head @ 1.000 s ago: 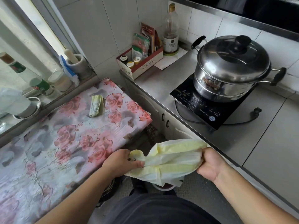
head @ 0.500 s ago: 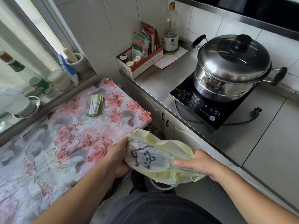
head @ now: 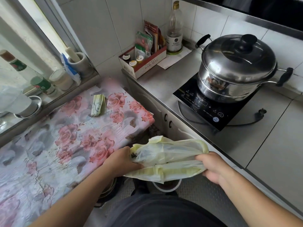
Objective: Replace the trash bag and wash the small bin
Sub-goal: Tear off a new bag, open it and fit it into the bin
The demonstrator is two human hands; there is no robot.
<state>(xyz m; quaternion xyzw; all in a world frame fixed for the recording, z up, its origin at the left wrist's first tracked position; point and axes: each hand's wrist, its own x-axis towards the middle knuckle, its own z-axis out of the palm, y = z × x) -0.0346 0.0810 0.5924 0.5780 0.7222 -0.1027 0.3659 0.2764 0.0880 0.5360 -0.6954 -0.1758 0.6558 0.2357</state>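
Observation:
A pale yellow trash bag (head: 168,158) is stretched sideways between my hands, above the floor gap between table and counter. My left hand (head: 122,160) grips its left end and my right hand (head: 213,167) grips its right end. Below the bag, the white rim of the small bin (head: 167,188) shows on the floor, mostly hidden by the bag. A second folded yellow bag (head: 98,105) lies on the flowered tablecloth.
The table with the flowered cloth (head: 57,145) is at my left. The steel counter (head: 229,136) at my right carries an induction hob (head: 211,110) with a lidded steel pot (head: 237,66). A box of seasonings (head: 144,63) and a bottle (head: 175,28) stand by the wall.
My hands have pulled the bag from a bunched shape with a bear print showing into a long stretched strip. The right hand has moved right.

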